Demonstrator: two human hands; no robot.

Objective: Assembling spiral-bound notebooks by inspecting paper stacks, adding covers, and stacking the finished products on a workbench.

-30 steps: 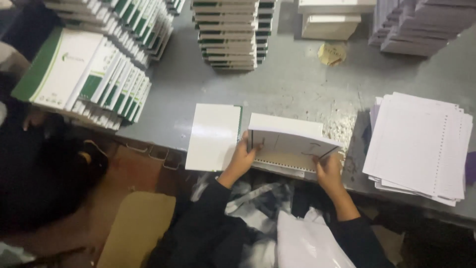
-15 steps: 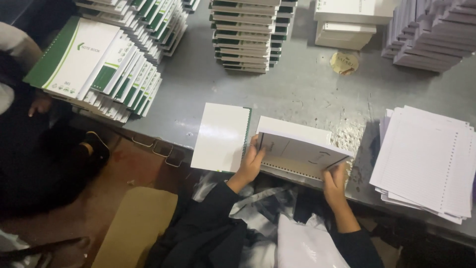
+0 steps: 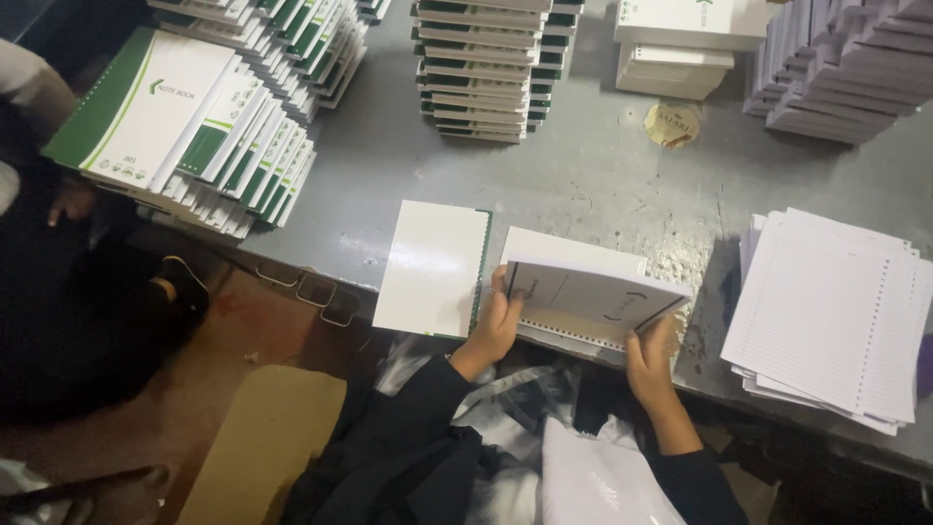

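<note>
A thick block of white punched pages (image 3: 583,287) stands tilted on the grey table's (image 3: 583,165) front edge, its hole-punched side toward me. My left hand (image 3: 498,326) grips its left end and my right hand (image 3: 649,362) grips its lower right edge. To the left of the block a white cover sheet with a green edge (image 3: 432,267) lies flat, partly overhanging the table edge.
A fanned stack of lined, punched sheets (image 3: 831,316) lies at the right. Green-and-white notebooks (image 3: 185,126) fan out at the left, with more stacks (image 3: 491,68) behind and grey piles (image 3: 846,68) at the back right. Another person sits at the far left.
The view has shifted slightly. Both hands stay on the block of pages, which tilts a little more upright between them. The cover sheet has not moved.
</note>
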